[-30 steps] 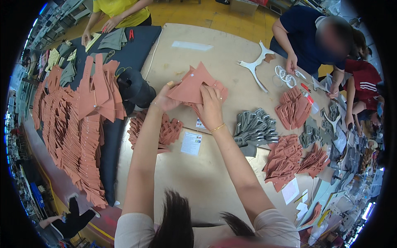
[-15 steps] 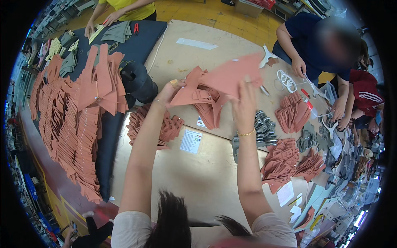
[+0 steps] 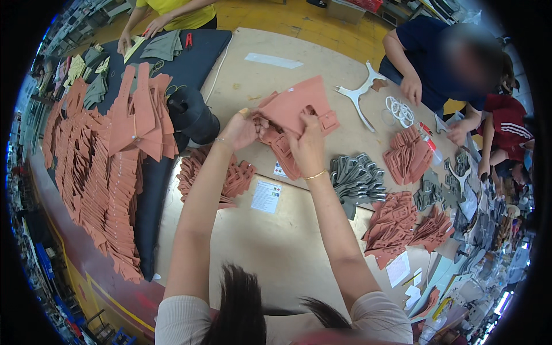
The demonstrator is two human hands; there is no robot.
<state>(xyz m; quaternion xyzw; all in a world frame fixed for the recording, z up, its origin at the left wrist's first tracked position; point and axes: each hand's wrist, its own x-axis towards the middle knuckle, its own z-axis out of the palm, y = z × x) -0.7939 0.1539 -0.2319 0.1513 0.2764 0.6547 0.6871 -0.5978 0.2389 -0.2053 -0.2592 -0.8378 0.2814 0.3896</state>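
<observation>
Over the middle of the table, my right hand (image 3: 309, 144) grips a coral fabric cut piece (image 3: 305, 102) by its lower edge, near a slot-like opening. At that piece's left edge my left hand (image 3: 244, 129) is closed, fingers curled on the coral fabric; part of what it holds is hidden behind the top piece. A yellowish wrap shows on one of its fingers. More coral cut pieces (image 3: 283, 154) with openings hang or lie beneath, partly covered by my hands and the upper piece.
Left, a dark padded board (image 3: 150, 230) bears a long row of coral pieces (image 3: 95, 184) beside a black cylinder (image 3: 194, 115). Grey-green bundles (image 3: 357, 178) and coral bundles (image 3: 407, 156) lie right. A white Y-shaped piece (image 3: 363, 92) lies farther back. Co-workers stand across the table.
My right hand has moved left and down, bringing the upper coral piece over toward my left hand. The white Y-shaped piece now shows fully. The co-worker at right has shifted their hands.
</observation>
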